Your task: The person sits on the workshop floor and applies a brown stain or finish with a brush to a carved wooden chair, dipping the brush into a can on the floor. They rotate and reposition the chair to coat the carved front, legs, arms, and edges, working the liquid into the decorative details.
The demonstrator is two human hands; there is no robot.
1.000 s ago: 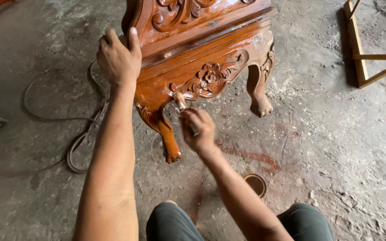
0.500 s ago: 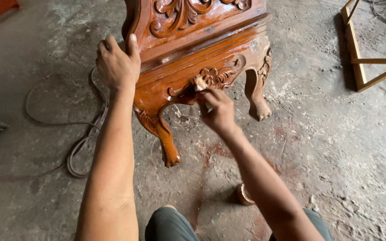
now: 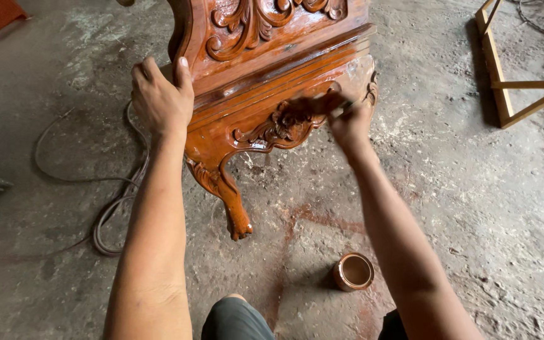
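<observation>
A cable (image 3: pixel 105 214) loops on the floor (image 3: pixel 486 208) left of the left hand (image 3: pixel 158 101). That hand is closed over the left edge of the carved chair (image 3: pixel 272 75), thumb up. The chair's glossy apron lies between both hands. The right hand (image 3: pixel 349 121) is curled around a blurred brush (image 3: pixel 322 101) touching the carving. Below it stands a small tin (image 3: pixel 352 271); a wooden frame (image 3: pixel 511 82) lies far right.

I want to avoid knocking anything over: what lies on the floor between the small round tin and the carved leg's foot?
Nothing: in the head view the stretch from tin to foot is concrete floor with reddish stains only.
</observation>
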